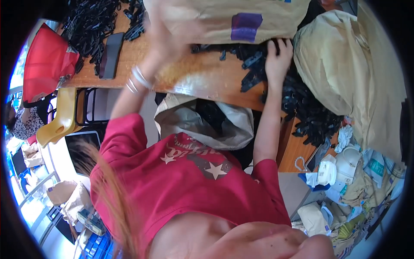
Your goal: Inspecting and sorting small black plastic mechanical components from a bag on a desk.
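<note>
Head view: a large brown paper sack (pixel 276 21) with a purple patch (pixel 246 26) lies across the far side of a wooden table (pixel 189 82), its near edge above scattered black plastic pieces (pixel 254 62). The left hand (pixel 170 39), blurred, is raised in front of the sack's left part with its fingers spread and nothing visible in them; I cannot tell whether it touches the paper. 2 pale bangles (pixel 140 78) circle that wrist. The right hand (pixel 278 58) is at the sack's near edge toward the right, back of the hand up, fingers slightly bent; whether they grip the paper or a piece is hidden. Beside that forearm a dark heap (pixel 310 114) of similar pieces spreads down over the table's right part, next to a second brown sack (pixel 334 60) standing to the right. At the table's left end lie another black pile (pixel 92 30), a flat dark grey block (pixel 111 56) and a red bag (pixel 45 62). Below the table's near edge, an open sack (pixel 177 113) holds black contents. A yellow chair (pixel 62 118) stands at left; 1 other person (pixel 28 125) in spotted clothing is farther off. White masks (pixel 327 172) and crumpled packaging crowd the lower right.
</note>
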A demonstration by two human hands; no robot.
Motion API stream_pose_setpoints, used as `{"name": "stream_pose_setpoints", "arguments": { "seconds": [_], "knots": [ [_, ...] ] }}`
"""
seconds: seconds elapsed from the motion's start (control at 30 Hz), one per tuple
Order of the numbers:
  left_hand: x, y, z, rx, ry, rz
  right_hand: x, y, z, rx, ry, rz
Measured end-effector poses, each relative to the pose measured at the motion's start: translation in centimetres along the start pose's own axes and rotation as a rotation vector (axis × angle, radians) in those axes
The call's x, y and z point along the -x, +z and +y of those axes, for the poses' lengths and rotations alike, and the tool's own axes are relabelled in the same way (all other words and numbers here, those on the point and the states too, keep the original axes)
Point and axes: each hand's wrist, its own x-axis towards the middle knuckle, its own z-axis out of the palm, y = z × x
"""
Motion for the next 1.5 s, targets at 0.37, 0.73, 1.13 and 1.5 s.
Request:
{"name": "stream_pose_setpoints", "arguments": {
  "seconds": [0.37, 0.73, 1.13, 1.5],
  "knots": [
    [10.7, 8.4, 1.1, -0.763, -0.118, -0.439, 2.3, 6.0, -5.3, -0.062, -0.019, 0.205],
    [14.4, 6.2, 1.6, -0.679, -0.211, -0.227, 4.9, 3.0, -7.8, -0.057, -0.29, 0.118],
    [14.6, 5.3, -2.0, -0.754, 0.099, -0.154, 5.0, 4.7, -8.3, -0.041, -0.031, 0.0],
    [13.3, 4.4, 0.9, -0.723, 0.31, -0.084, 5.4, -3.7, -4.0, -0.196, -0.197, -0.004]
  ]
}}
